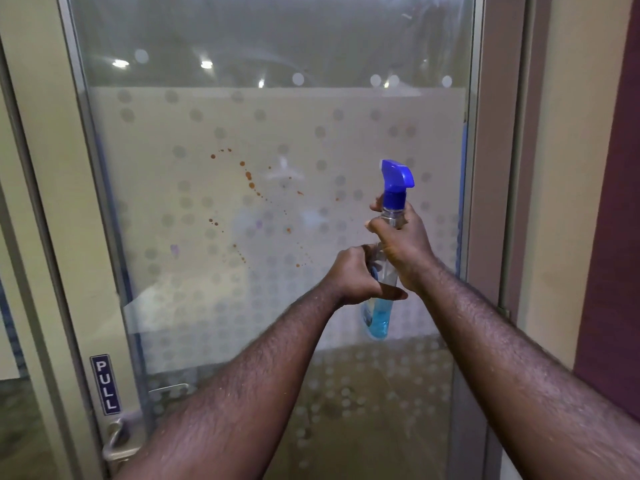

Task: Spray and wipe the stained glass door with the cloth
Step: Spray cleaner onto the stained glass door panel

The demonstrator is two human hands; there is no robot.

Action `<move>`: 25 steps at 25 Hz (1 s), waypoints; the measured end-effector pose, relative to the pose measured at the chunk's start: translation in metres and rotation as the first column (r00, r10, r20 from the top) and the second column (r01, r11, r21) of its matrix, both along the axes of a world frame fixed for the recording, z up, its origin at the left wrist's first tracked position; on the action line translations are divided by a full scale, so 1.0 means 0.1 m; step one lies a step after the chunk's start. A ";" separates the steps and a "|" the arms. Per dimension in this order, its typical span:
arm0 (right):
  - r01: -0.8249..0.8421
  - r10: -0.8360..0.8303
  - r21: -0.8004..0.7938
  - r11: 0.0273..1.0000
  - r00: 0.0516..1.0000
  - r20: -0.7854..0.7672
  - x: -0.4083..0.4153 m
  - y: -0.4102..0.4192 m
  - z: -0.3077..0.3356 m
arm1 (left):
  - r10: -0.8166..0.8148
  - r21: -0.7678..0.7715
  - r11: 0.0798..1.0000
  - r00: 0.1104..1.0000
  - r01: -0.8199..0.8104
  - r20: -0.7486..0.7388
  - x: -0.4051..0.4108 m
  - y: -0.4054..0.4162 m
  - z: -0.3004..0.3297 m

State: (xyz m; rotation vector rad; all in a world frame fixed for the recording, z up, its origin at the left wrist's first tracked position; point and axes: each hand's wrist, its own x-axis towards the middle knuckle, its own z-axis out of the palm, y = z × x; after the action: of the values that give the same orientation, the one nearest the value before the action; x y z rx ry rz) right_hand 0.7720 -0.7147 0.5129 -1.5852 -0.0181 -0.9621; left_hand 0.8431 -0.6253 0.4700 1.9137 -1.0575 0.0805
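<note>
A frosted, dotted glass door (214, 306) fills the view, with orange-brown stain spots (250, 180) scattered across its middle. In front of it, right of the stains, stands a clear spray bottle (380, 317) with blue liquid and a blue trigger head (398, 174). My right hand (403, 242) grips the bottle's neck just under the head. My left hand (360, 273) holds the bottle's body lower down. A bit of blue shows under my left hand; I cannot tell whether it is the cloth.
The door's metal frame runs down the left, with a blue PULL sign (105, 384) and a metal handle (119, 445) at lower left. A beige wall (568, 202) and dark red panel (616, 237) stand at the right.
</note>
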 end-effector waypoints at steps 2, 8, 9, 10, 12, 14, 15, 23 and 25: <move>0.020 -0.020 0.023 1.000 1.000 -0.005 -0.02 -0.10 -0.08 | -0.017 0.027 0.999 1.000 0.018 -0.014 -0.01 -0.11 -0.05; 0.080 -0.078 0.074 0.994 0.997 -0.029 -0.08 -0.38 -0.32 | -0.046 0.077 0.996 0.998 0.048 -0.030 -0.04 -0.40 -0.27; 0.086 -0.084 0.075 0.993 0.996 -0.034 -0.09 -0.42 -0.36 | -0.045 0.079 0.996 0.998 0.049 -0.040 -0.05 -0.44 -0.33; 0.086 -0.083 0.072 0.994 0.996 -0.041 -0.10 -0.45 -0.41 | -0.044 0.080 0.996 0.998 0.048 -0.053 -0.05 -0.48 -0.39; 0.077 -0.072 0.070 0.995 0.995 -0.064 -0.12 -0.49 -0.53 | -0.044 0.094 0.994 0.996 0.051 -0.074 -0.06 -0.52 -0.51; 0.077 -0.071 0.083 0.994 0.994 -0.079 -0.12 -0.51 -0.67 | -0.052 0.122 0.991 0.995 0.062 -0.088 -0.08 -0.52 -0.63; 0.081 -0.073 0.094 0.992 0.994 -0.083 -0.12 -0.51 -0.74 | -0.055 0.133 0.989 0.994 0.067 -0.094 -0.08 -0.52 -0.70; 0.059 -0.036 0.118 0.991 0.982 -0.186 -0.06 -0.28 -1.40 | -0.014 0.177 0.983 0.984 0.046 -0.179 -0.07 -0.23 -1.40; 0.013 0.012 0.116 0.993 0.977 -0.212 -0.04 -0.17 -1.56 | 0.004 0.179 0.983 0.977 0.035 -0.214 -0.05 -0.09 -1.57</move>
State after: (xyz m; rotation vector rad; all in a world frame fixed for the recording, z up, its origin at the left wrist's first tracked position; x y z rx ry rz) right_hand 0.7679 -0.7313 0.3566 -1.5714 0.1845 -0.7757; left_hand 0.8379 -0.6343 0.3130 2.0246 -0.9602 -0.2347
